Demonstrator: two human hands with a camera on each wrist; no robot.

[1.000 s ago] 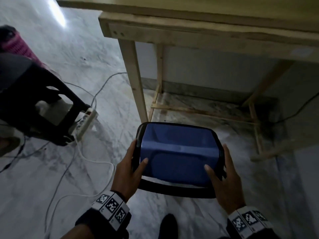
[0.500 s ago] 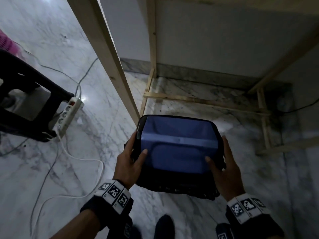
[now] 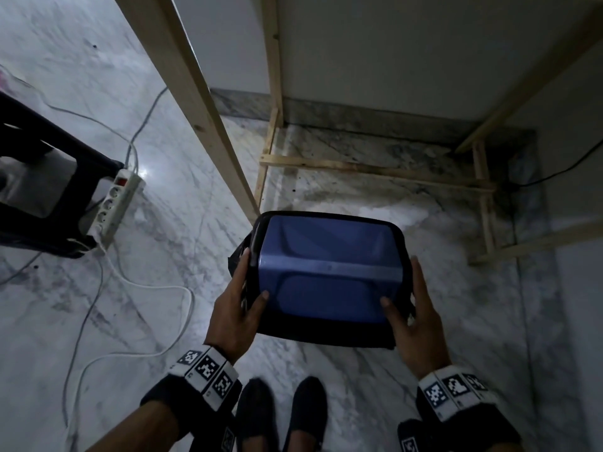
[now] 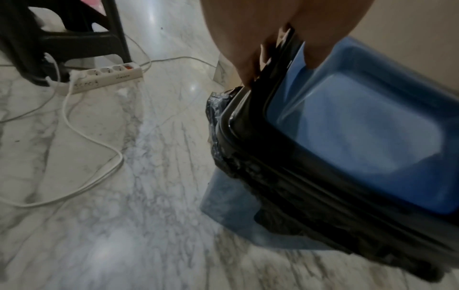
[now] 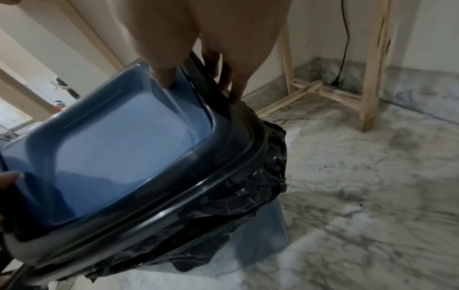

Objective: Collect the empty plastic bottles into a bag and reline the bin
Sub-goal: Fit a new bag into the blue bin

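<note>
A blue bin with a black rim and a blue swing flap is in front of me, beside a wooden table leg. A black bag liner bunches out under the rim, and it also shows in the left wrist view as liner. My left hand grips the rim's left side, thumb on the flap. My right hand grips the right side the same way. The translucent blue bin body shows below the liner. I cannot tell whether its base touches the floor. No bottles are in view.
A wooden table frame stands over the marble floor, its cross rails low near the wall. A white power strip and cables lie left by a black stool. A black cable runs at right. My feet are below.
My view has dropped and moved in under the table top. The bin has stayed between both hands with the same grip, and the liner's fringe now shows under the near rim.
</note>
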